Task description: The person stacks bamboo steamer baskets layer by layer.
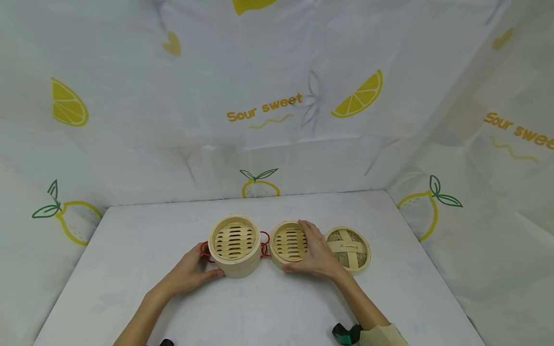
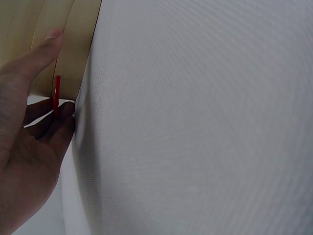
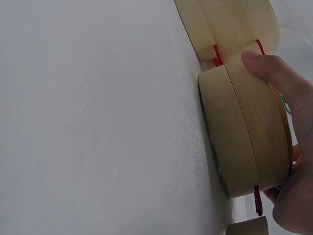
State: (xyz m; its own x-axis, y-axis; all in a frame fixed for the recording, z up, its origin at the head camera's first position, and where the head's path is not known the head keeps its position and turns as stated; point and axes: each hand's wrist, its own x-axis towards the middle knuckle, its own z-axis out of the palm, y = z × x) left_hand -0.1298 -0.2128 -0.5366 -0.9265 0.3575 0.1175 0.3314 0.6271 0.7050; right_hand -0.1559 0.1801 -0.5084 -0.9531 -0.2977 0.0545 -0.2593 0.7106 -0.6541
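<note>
A taller round bamboo steamer [image 1: 238, 269], slatted inside, stands on the white table with red loops at its sides. My left hand [image 1: 190, 273] holds its left side; in the left wrist view the thumb lies on the bamboo wall [image 2: 76, 54] and the fingers are by a red loop [image 2: 56, 93]. Just to the right is a lower bamboo steamer [image 1: 289, 244], also slatted. My right hand [image 1: 318, 257] grips it from the right, its thumb on the near wall in the right wrist view. The two steamers stand close together, red loops between them.
A round woven bamboo lid [image 1: 360, 245] with crossed strips lies to the right, behind the right hand. White cloth walls [image 1: 207, 158] with lemon prints rise at the back and sides. Dark wrist gear [image 1: 346, 332] shows at the right forearm.
</note>
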